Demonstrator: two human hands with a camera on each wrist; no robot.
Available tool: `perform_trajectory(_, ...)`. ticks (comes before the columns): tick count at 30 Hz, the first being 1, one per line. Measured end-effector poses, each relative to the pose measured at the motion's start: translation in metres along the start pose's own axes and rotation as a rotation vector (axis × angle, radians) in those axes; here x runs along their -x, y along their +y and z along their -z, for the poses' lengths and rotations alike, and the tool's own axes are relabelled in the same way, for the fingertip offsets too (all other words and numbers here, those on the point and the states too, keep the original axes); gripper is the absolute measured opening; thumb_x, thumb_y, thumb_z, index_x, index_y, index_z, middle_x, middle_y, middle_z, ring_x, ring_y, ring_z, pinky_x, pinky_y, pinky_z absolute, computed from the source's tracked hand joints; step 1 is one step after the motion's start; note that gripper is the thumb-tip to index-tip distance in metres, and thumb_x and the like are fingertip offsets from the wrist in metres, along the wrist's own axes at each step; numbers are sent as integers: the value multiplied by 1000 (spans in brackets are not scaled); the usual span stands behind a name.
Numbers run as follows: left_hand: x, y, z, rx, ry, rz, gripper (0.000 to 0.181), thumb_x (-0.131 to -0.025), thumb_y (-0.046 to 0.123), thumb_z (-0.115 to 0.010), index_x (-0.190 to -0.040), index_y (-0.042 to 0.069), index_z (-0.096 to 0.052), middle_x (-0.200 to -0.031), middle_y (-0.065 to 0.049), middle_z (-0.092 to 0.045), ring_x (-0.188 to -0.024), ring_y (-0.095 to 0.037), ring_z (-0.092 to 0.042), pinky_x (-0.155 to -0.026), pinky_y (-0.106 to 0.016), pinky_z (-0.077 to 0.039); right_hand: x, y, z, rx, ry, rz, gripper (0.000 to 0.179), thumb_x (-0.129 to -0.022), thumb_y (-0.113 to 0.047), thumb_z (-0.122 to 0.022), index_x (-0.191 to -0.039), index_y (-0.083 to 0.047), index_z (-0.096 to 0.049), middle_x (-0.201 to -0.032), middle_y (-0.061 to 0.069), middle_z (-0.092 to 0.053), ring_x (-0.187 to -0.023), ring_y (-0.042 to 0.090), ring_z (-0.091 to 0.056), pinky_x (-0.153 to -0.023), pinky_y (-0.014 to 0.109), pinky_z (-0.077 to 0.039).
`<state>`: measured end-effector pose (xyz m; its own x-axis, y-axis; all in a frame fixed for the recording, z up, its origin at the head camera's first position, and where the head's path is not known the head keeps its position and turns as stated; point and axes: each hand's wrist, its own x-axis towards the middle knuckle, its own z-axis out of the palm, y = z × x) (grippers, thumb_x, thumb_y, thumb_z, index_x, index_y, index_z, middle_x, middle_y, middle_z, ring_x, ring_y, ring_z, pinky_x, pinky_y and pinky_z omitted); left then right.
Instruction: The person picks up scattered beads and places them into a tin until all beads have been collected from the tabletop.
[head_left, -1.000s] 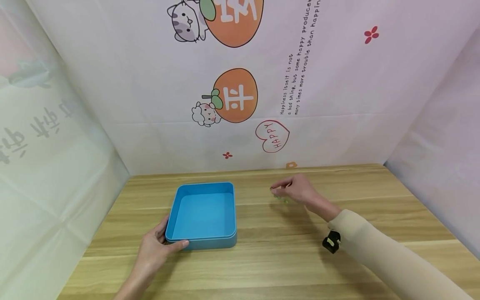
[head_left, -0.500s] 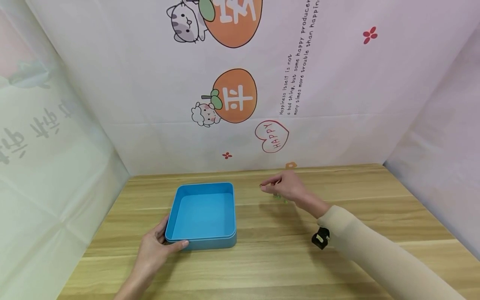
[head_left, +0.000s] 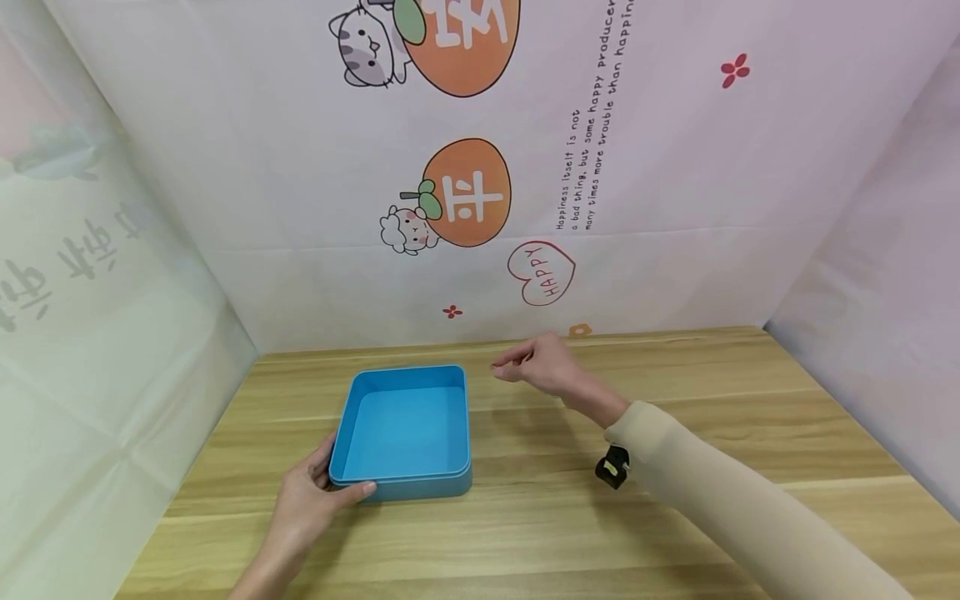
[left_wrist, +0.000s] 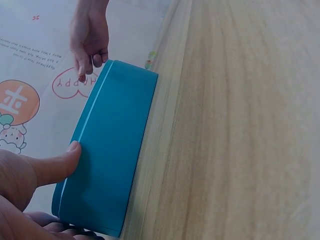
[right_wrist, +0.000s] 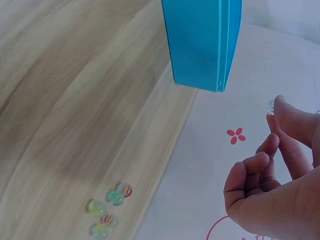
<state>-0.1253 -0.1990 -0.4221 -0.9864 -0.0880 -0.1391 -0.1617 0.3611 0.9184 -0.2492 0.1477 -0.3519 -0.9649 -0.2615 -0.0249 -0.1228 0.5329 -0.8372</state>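
Clear, a small marble [right_wrist: 270, 106] is pinched between thumb and finger of the right hand [head_left: 551, 367], just beside the blue box [head_left: 408, 429]. The left hand [head_left: 311, 492] grips the box's near left corner on the tabletop [head_left: 517, 533]. Other marbles [right_wrist: 97, 207] lie clustered near its edge, by a white printed sheet [head_left: 675, 192].

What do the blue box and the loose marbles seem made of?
Blue box: probably plastic, smooth and satin, judging by its rounded corners and even color.
Marbles: likely glass, shiny; they look see-through with colored swirls inside, though plastic is possible.
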Motion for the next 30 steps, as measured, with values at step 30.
perform_trajectory(30, 1, 0, 0, 13, 1, -16, 107, -84, 10, -92, -164, -6, -23, -166, -30, -27, -151, -43, -32, -112, -46, -42, -15, -39, -43, 5, -30, 90, 14, -92, -19, -86, -102, -11, -86, -91, 0, -74, -79, 22, -56, -60, 29, -43)
